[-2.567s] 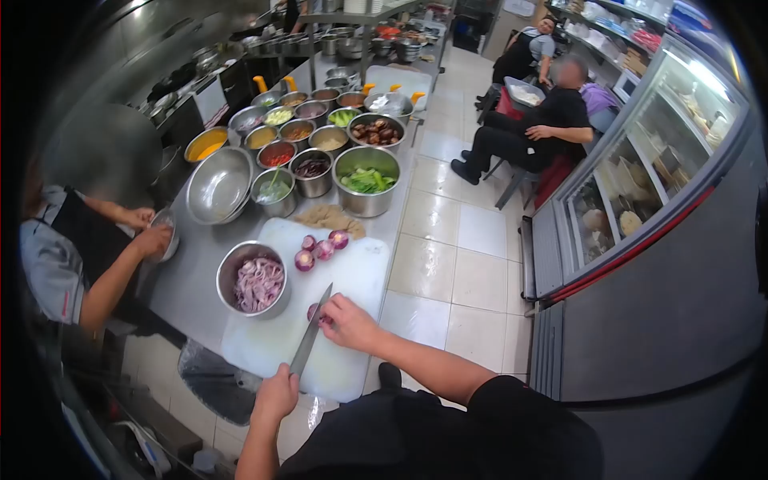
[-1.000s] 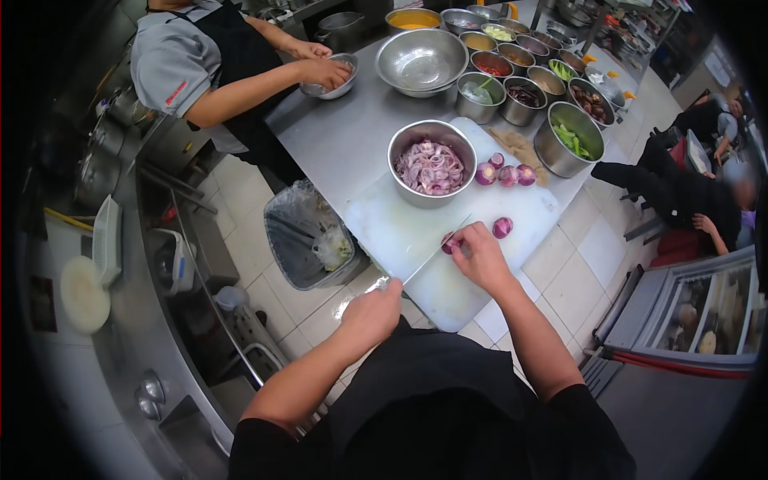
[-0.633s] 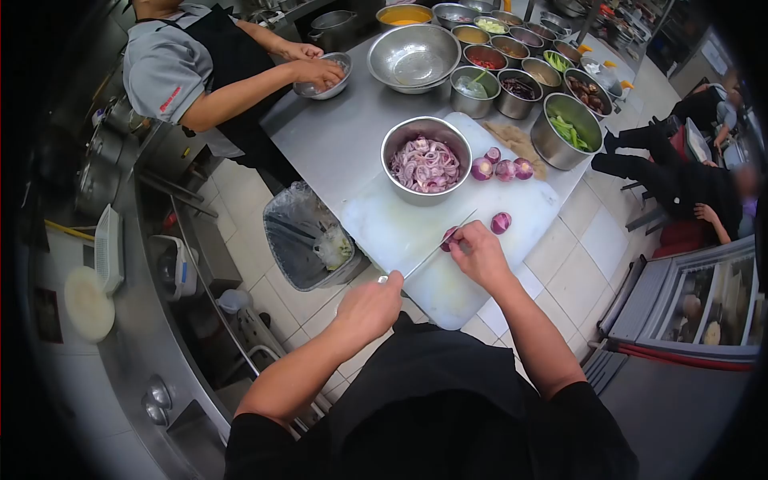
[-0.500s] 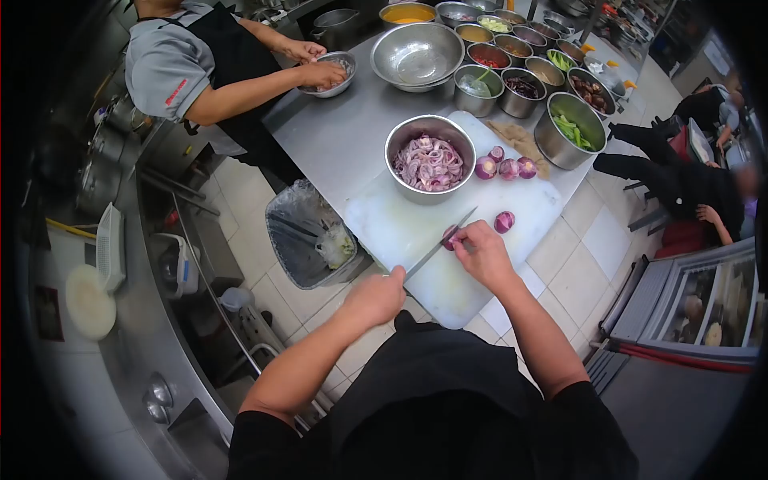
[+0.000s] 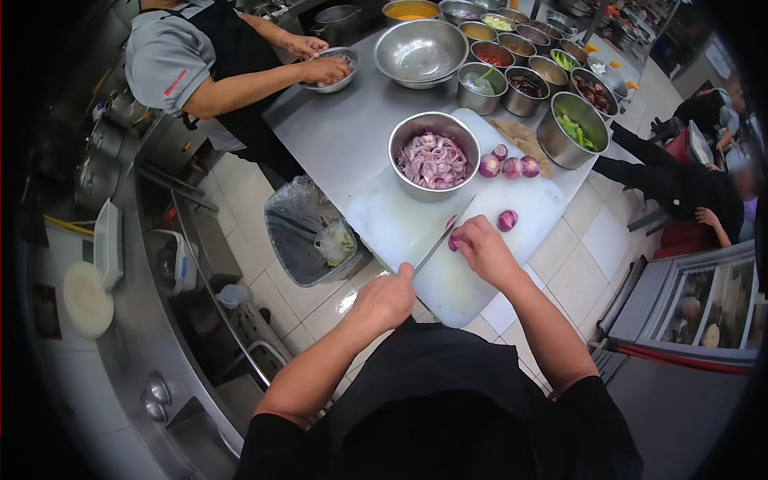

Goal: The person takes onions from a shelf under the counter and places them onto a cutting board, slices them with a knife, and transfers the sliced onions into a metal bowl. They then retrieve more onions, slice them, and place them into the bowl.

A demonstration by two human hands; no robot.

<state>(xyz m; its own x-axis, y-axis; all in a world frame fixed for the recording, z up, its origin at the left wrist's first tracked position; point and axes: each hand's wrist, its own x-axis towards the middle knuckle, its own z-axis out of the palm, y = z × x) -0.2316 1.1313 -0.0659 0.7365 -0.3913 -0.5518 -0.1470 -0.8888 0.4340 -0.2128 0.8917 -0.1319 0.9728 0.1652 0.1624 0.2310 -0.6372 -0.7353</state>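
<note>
My left hand (image 5: 386, 298) is wrapped round the handle of a knife (image 5: 433, 249), whose blade points up and away across the white cutting board (image 5: 458, 298). My right hand (image 5: 485, 251) pinches a piece of red onion (image 5: 454, 242) close to the blade's right side. A small reddish cut piece (image 5: 450, 222) shows at the blade's far left side. Beyond the knife stands a steel pot (image 5: 434, 192) filled with sliced red onion (image 5: 432, 160). One peeled red onion (image 5: 507, 220) lies right of my right hand, and several more onions (image 5: 510, 167) sit behind it.
Several steel containers, including one with green vegetables (image 5: 573, 132), line the table's far right. A large metal bowl (image 5: 422, 52) stands behind the pot. Left of the board is a lined bin (image 5: 280, 248). Across the table, a co-worker's hands (image 5: 324, 70) work in a bowl.
The knife has shifted slightly right and a cut piece now shows left of its blade. My left hand has moved a little right; my right hand still pinches the onion.
</note>
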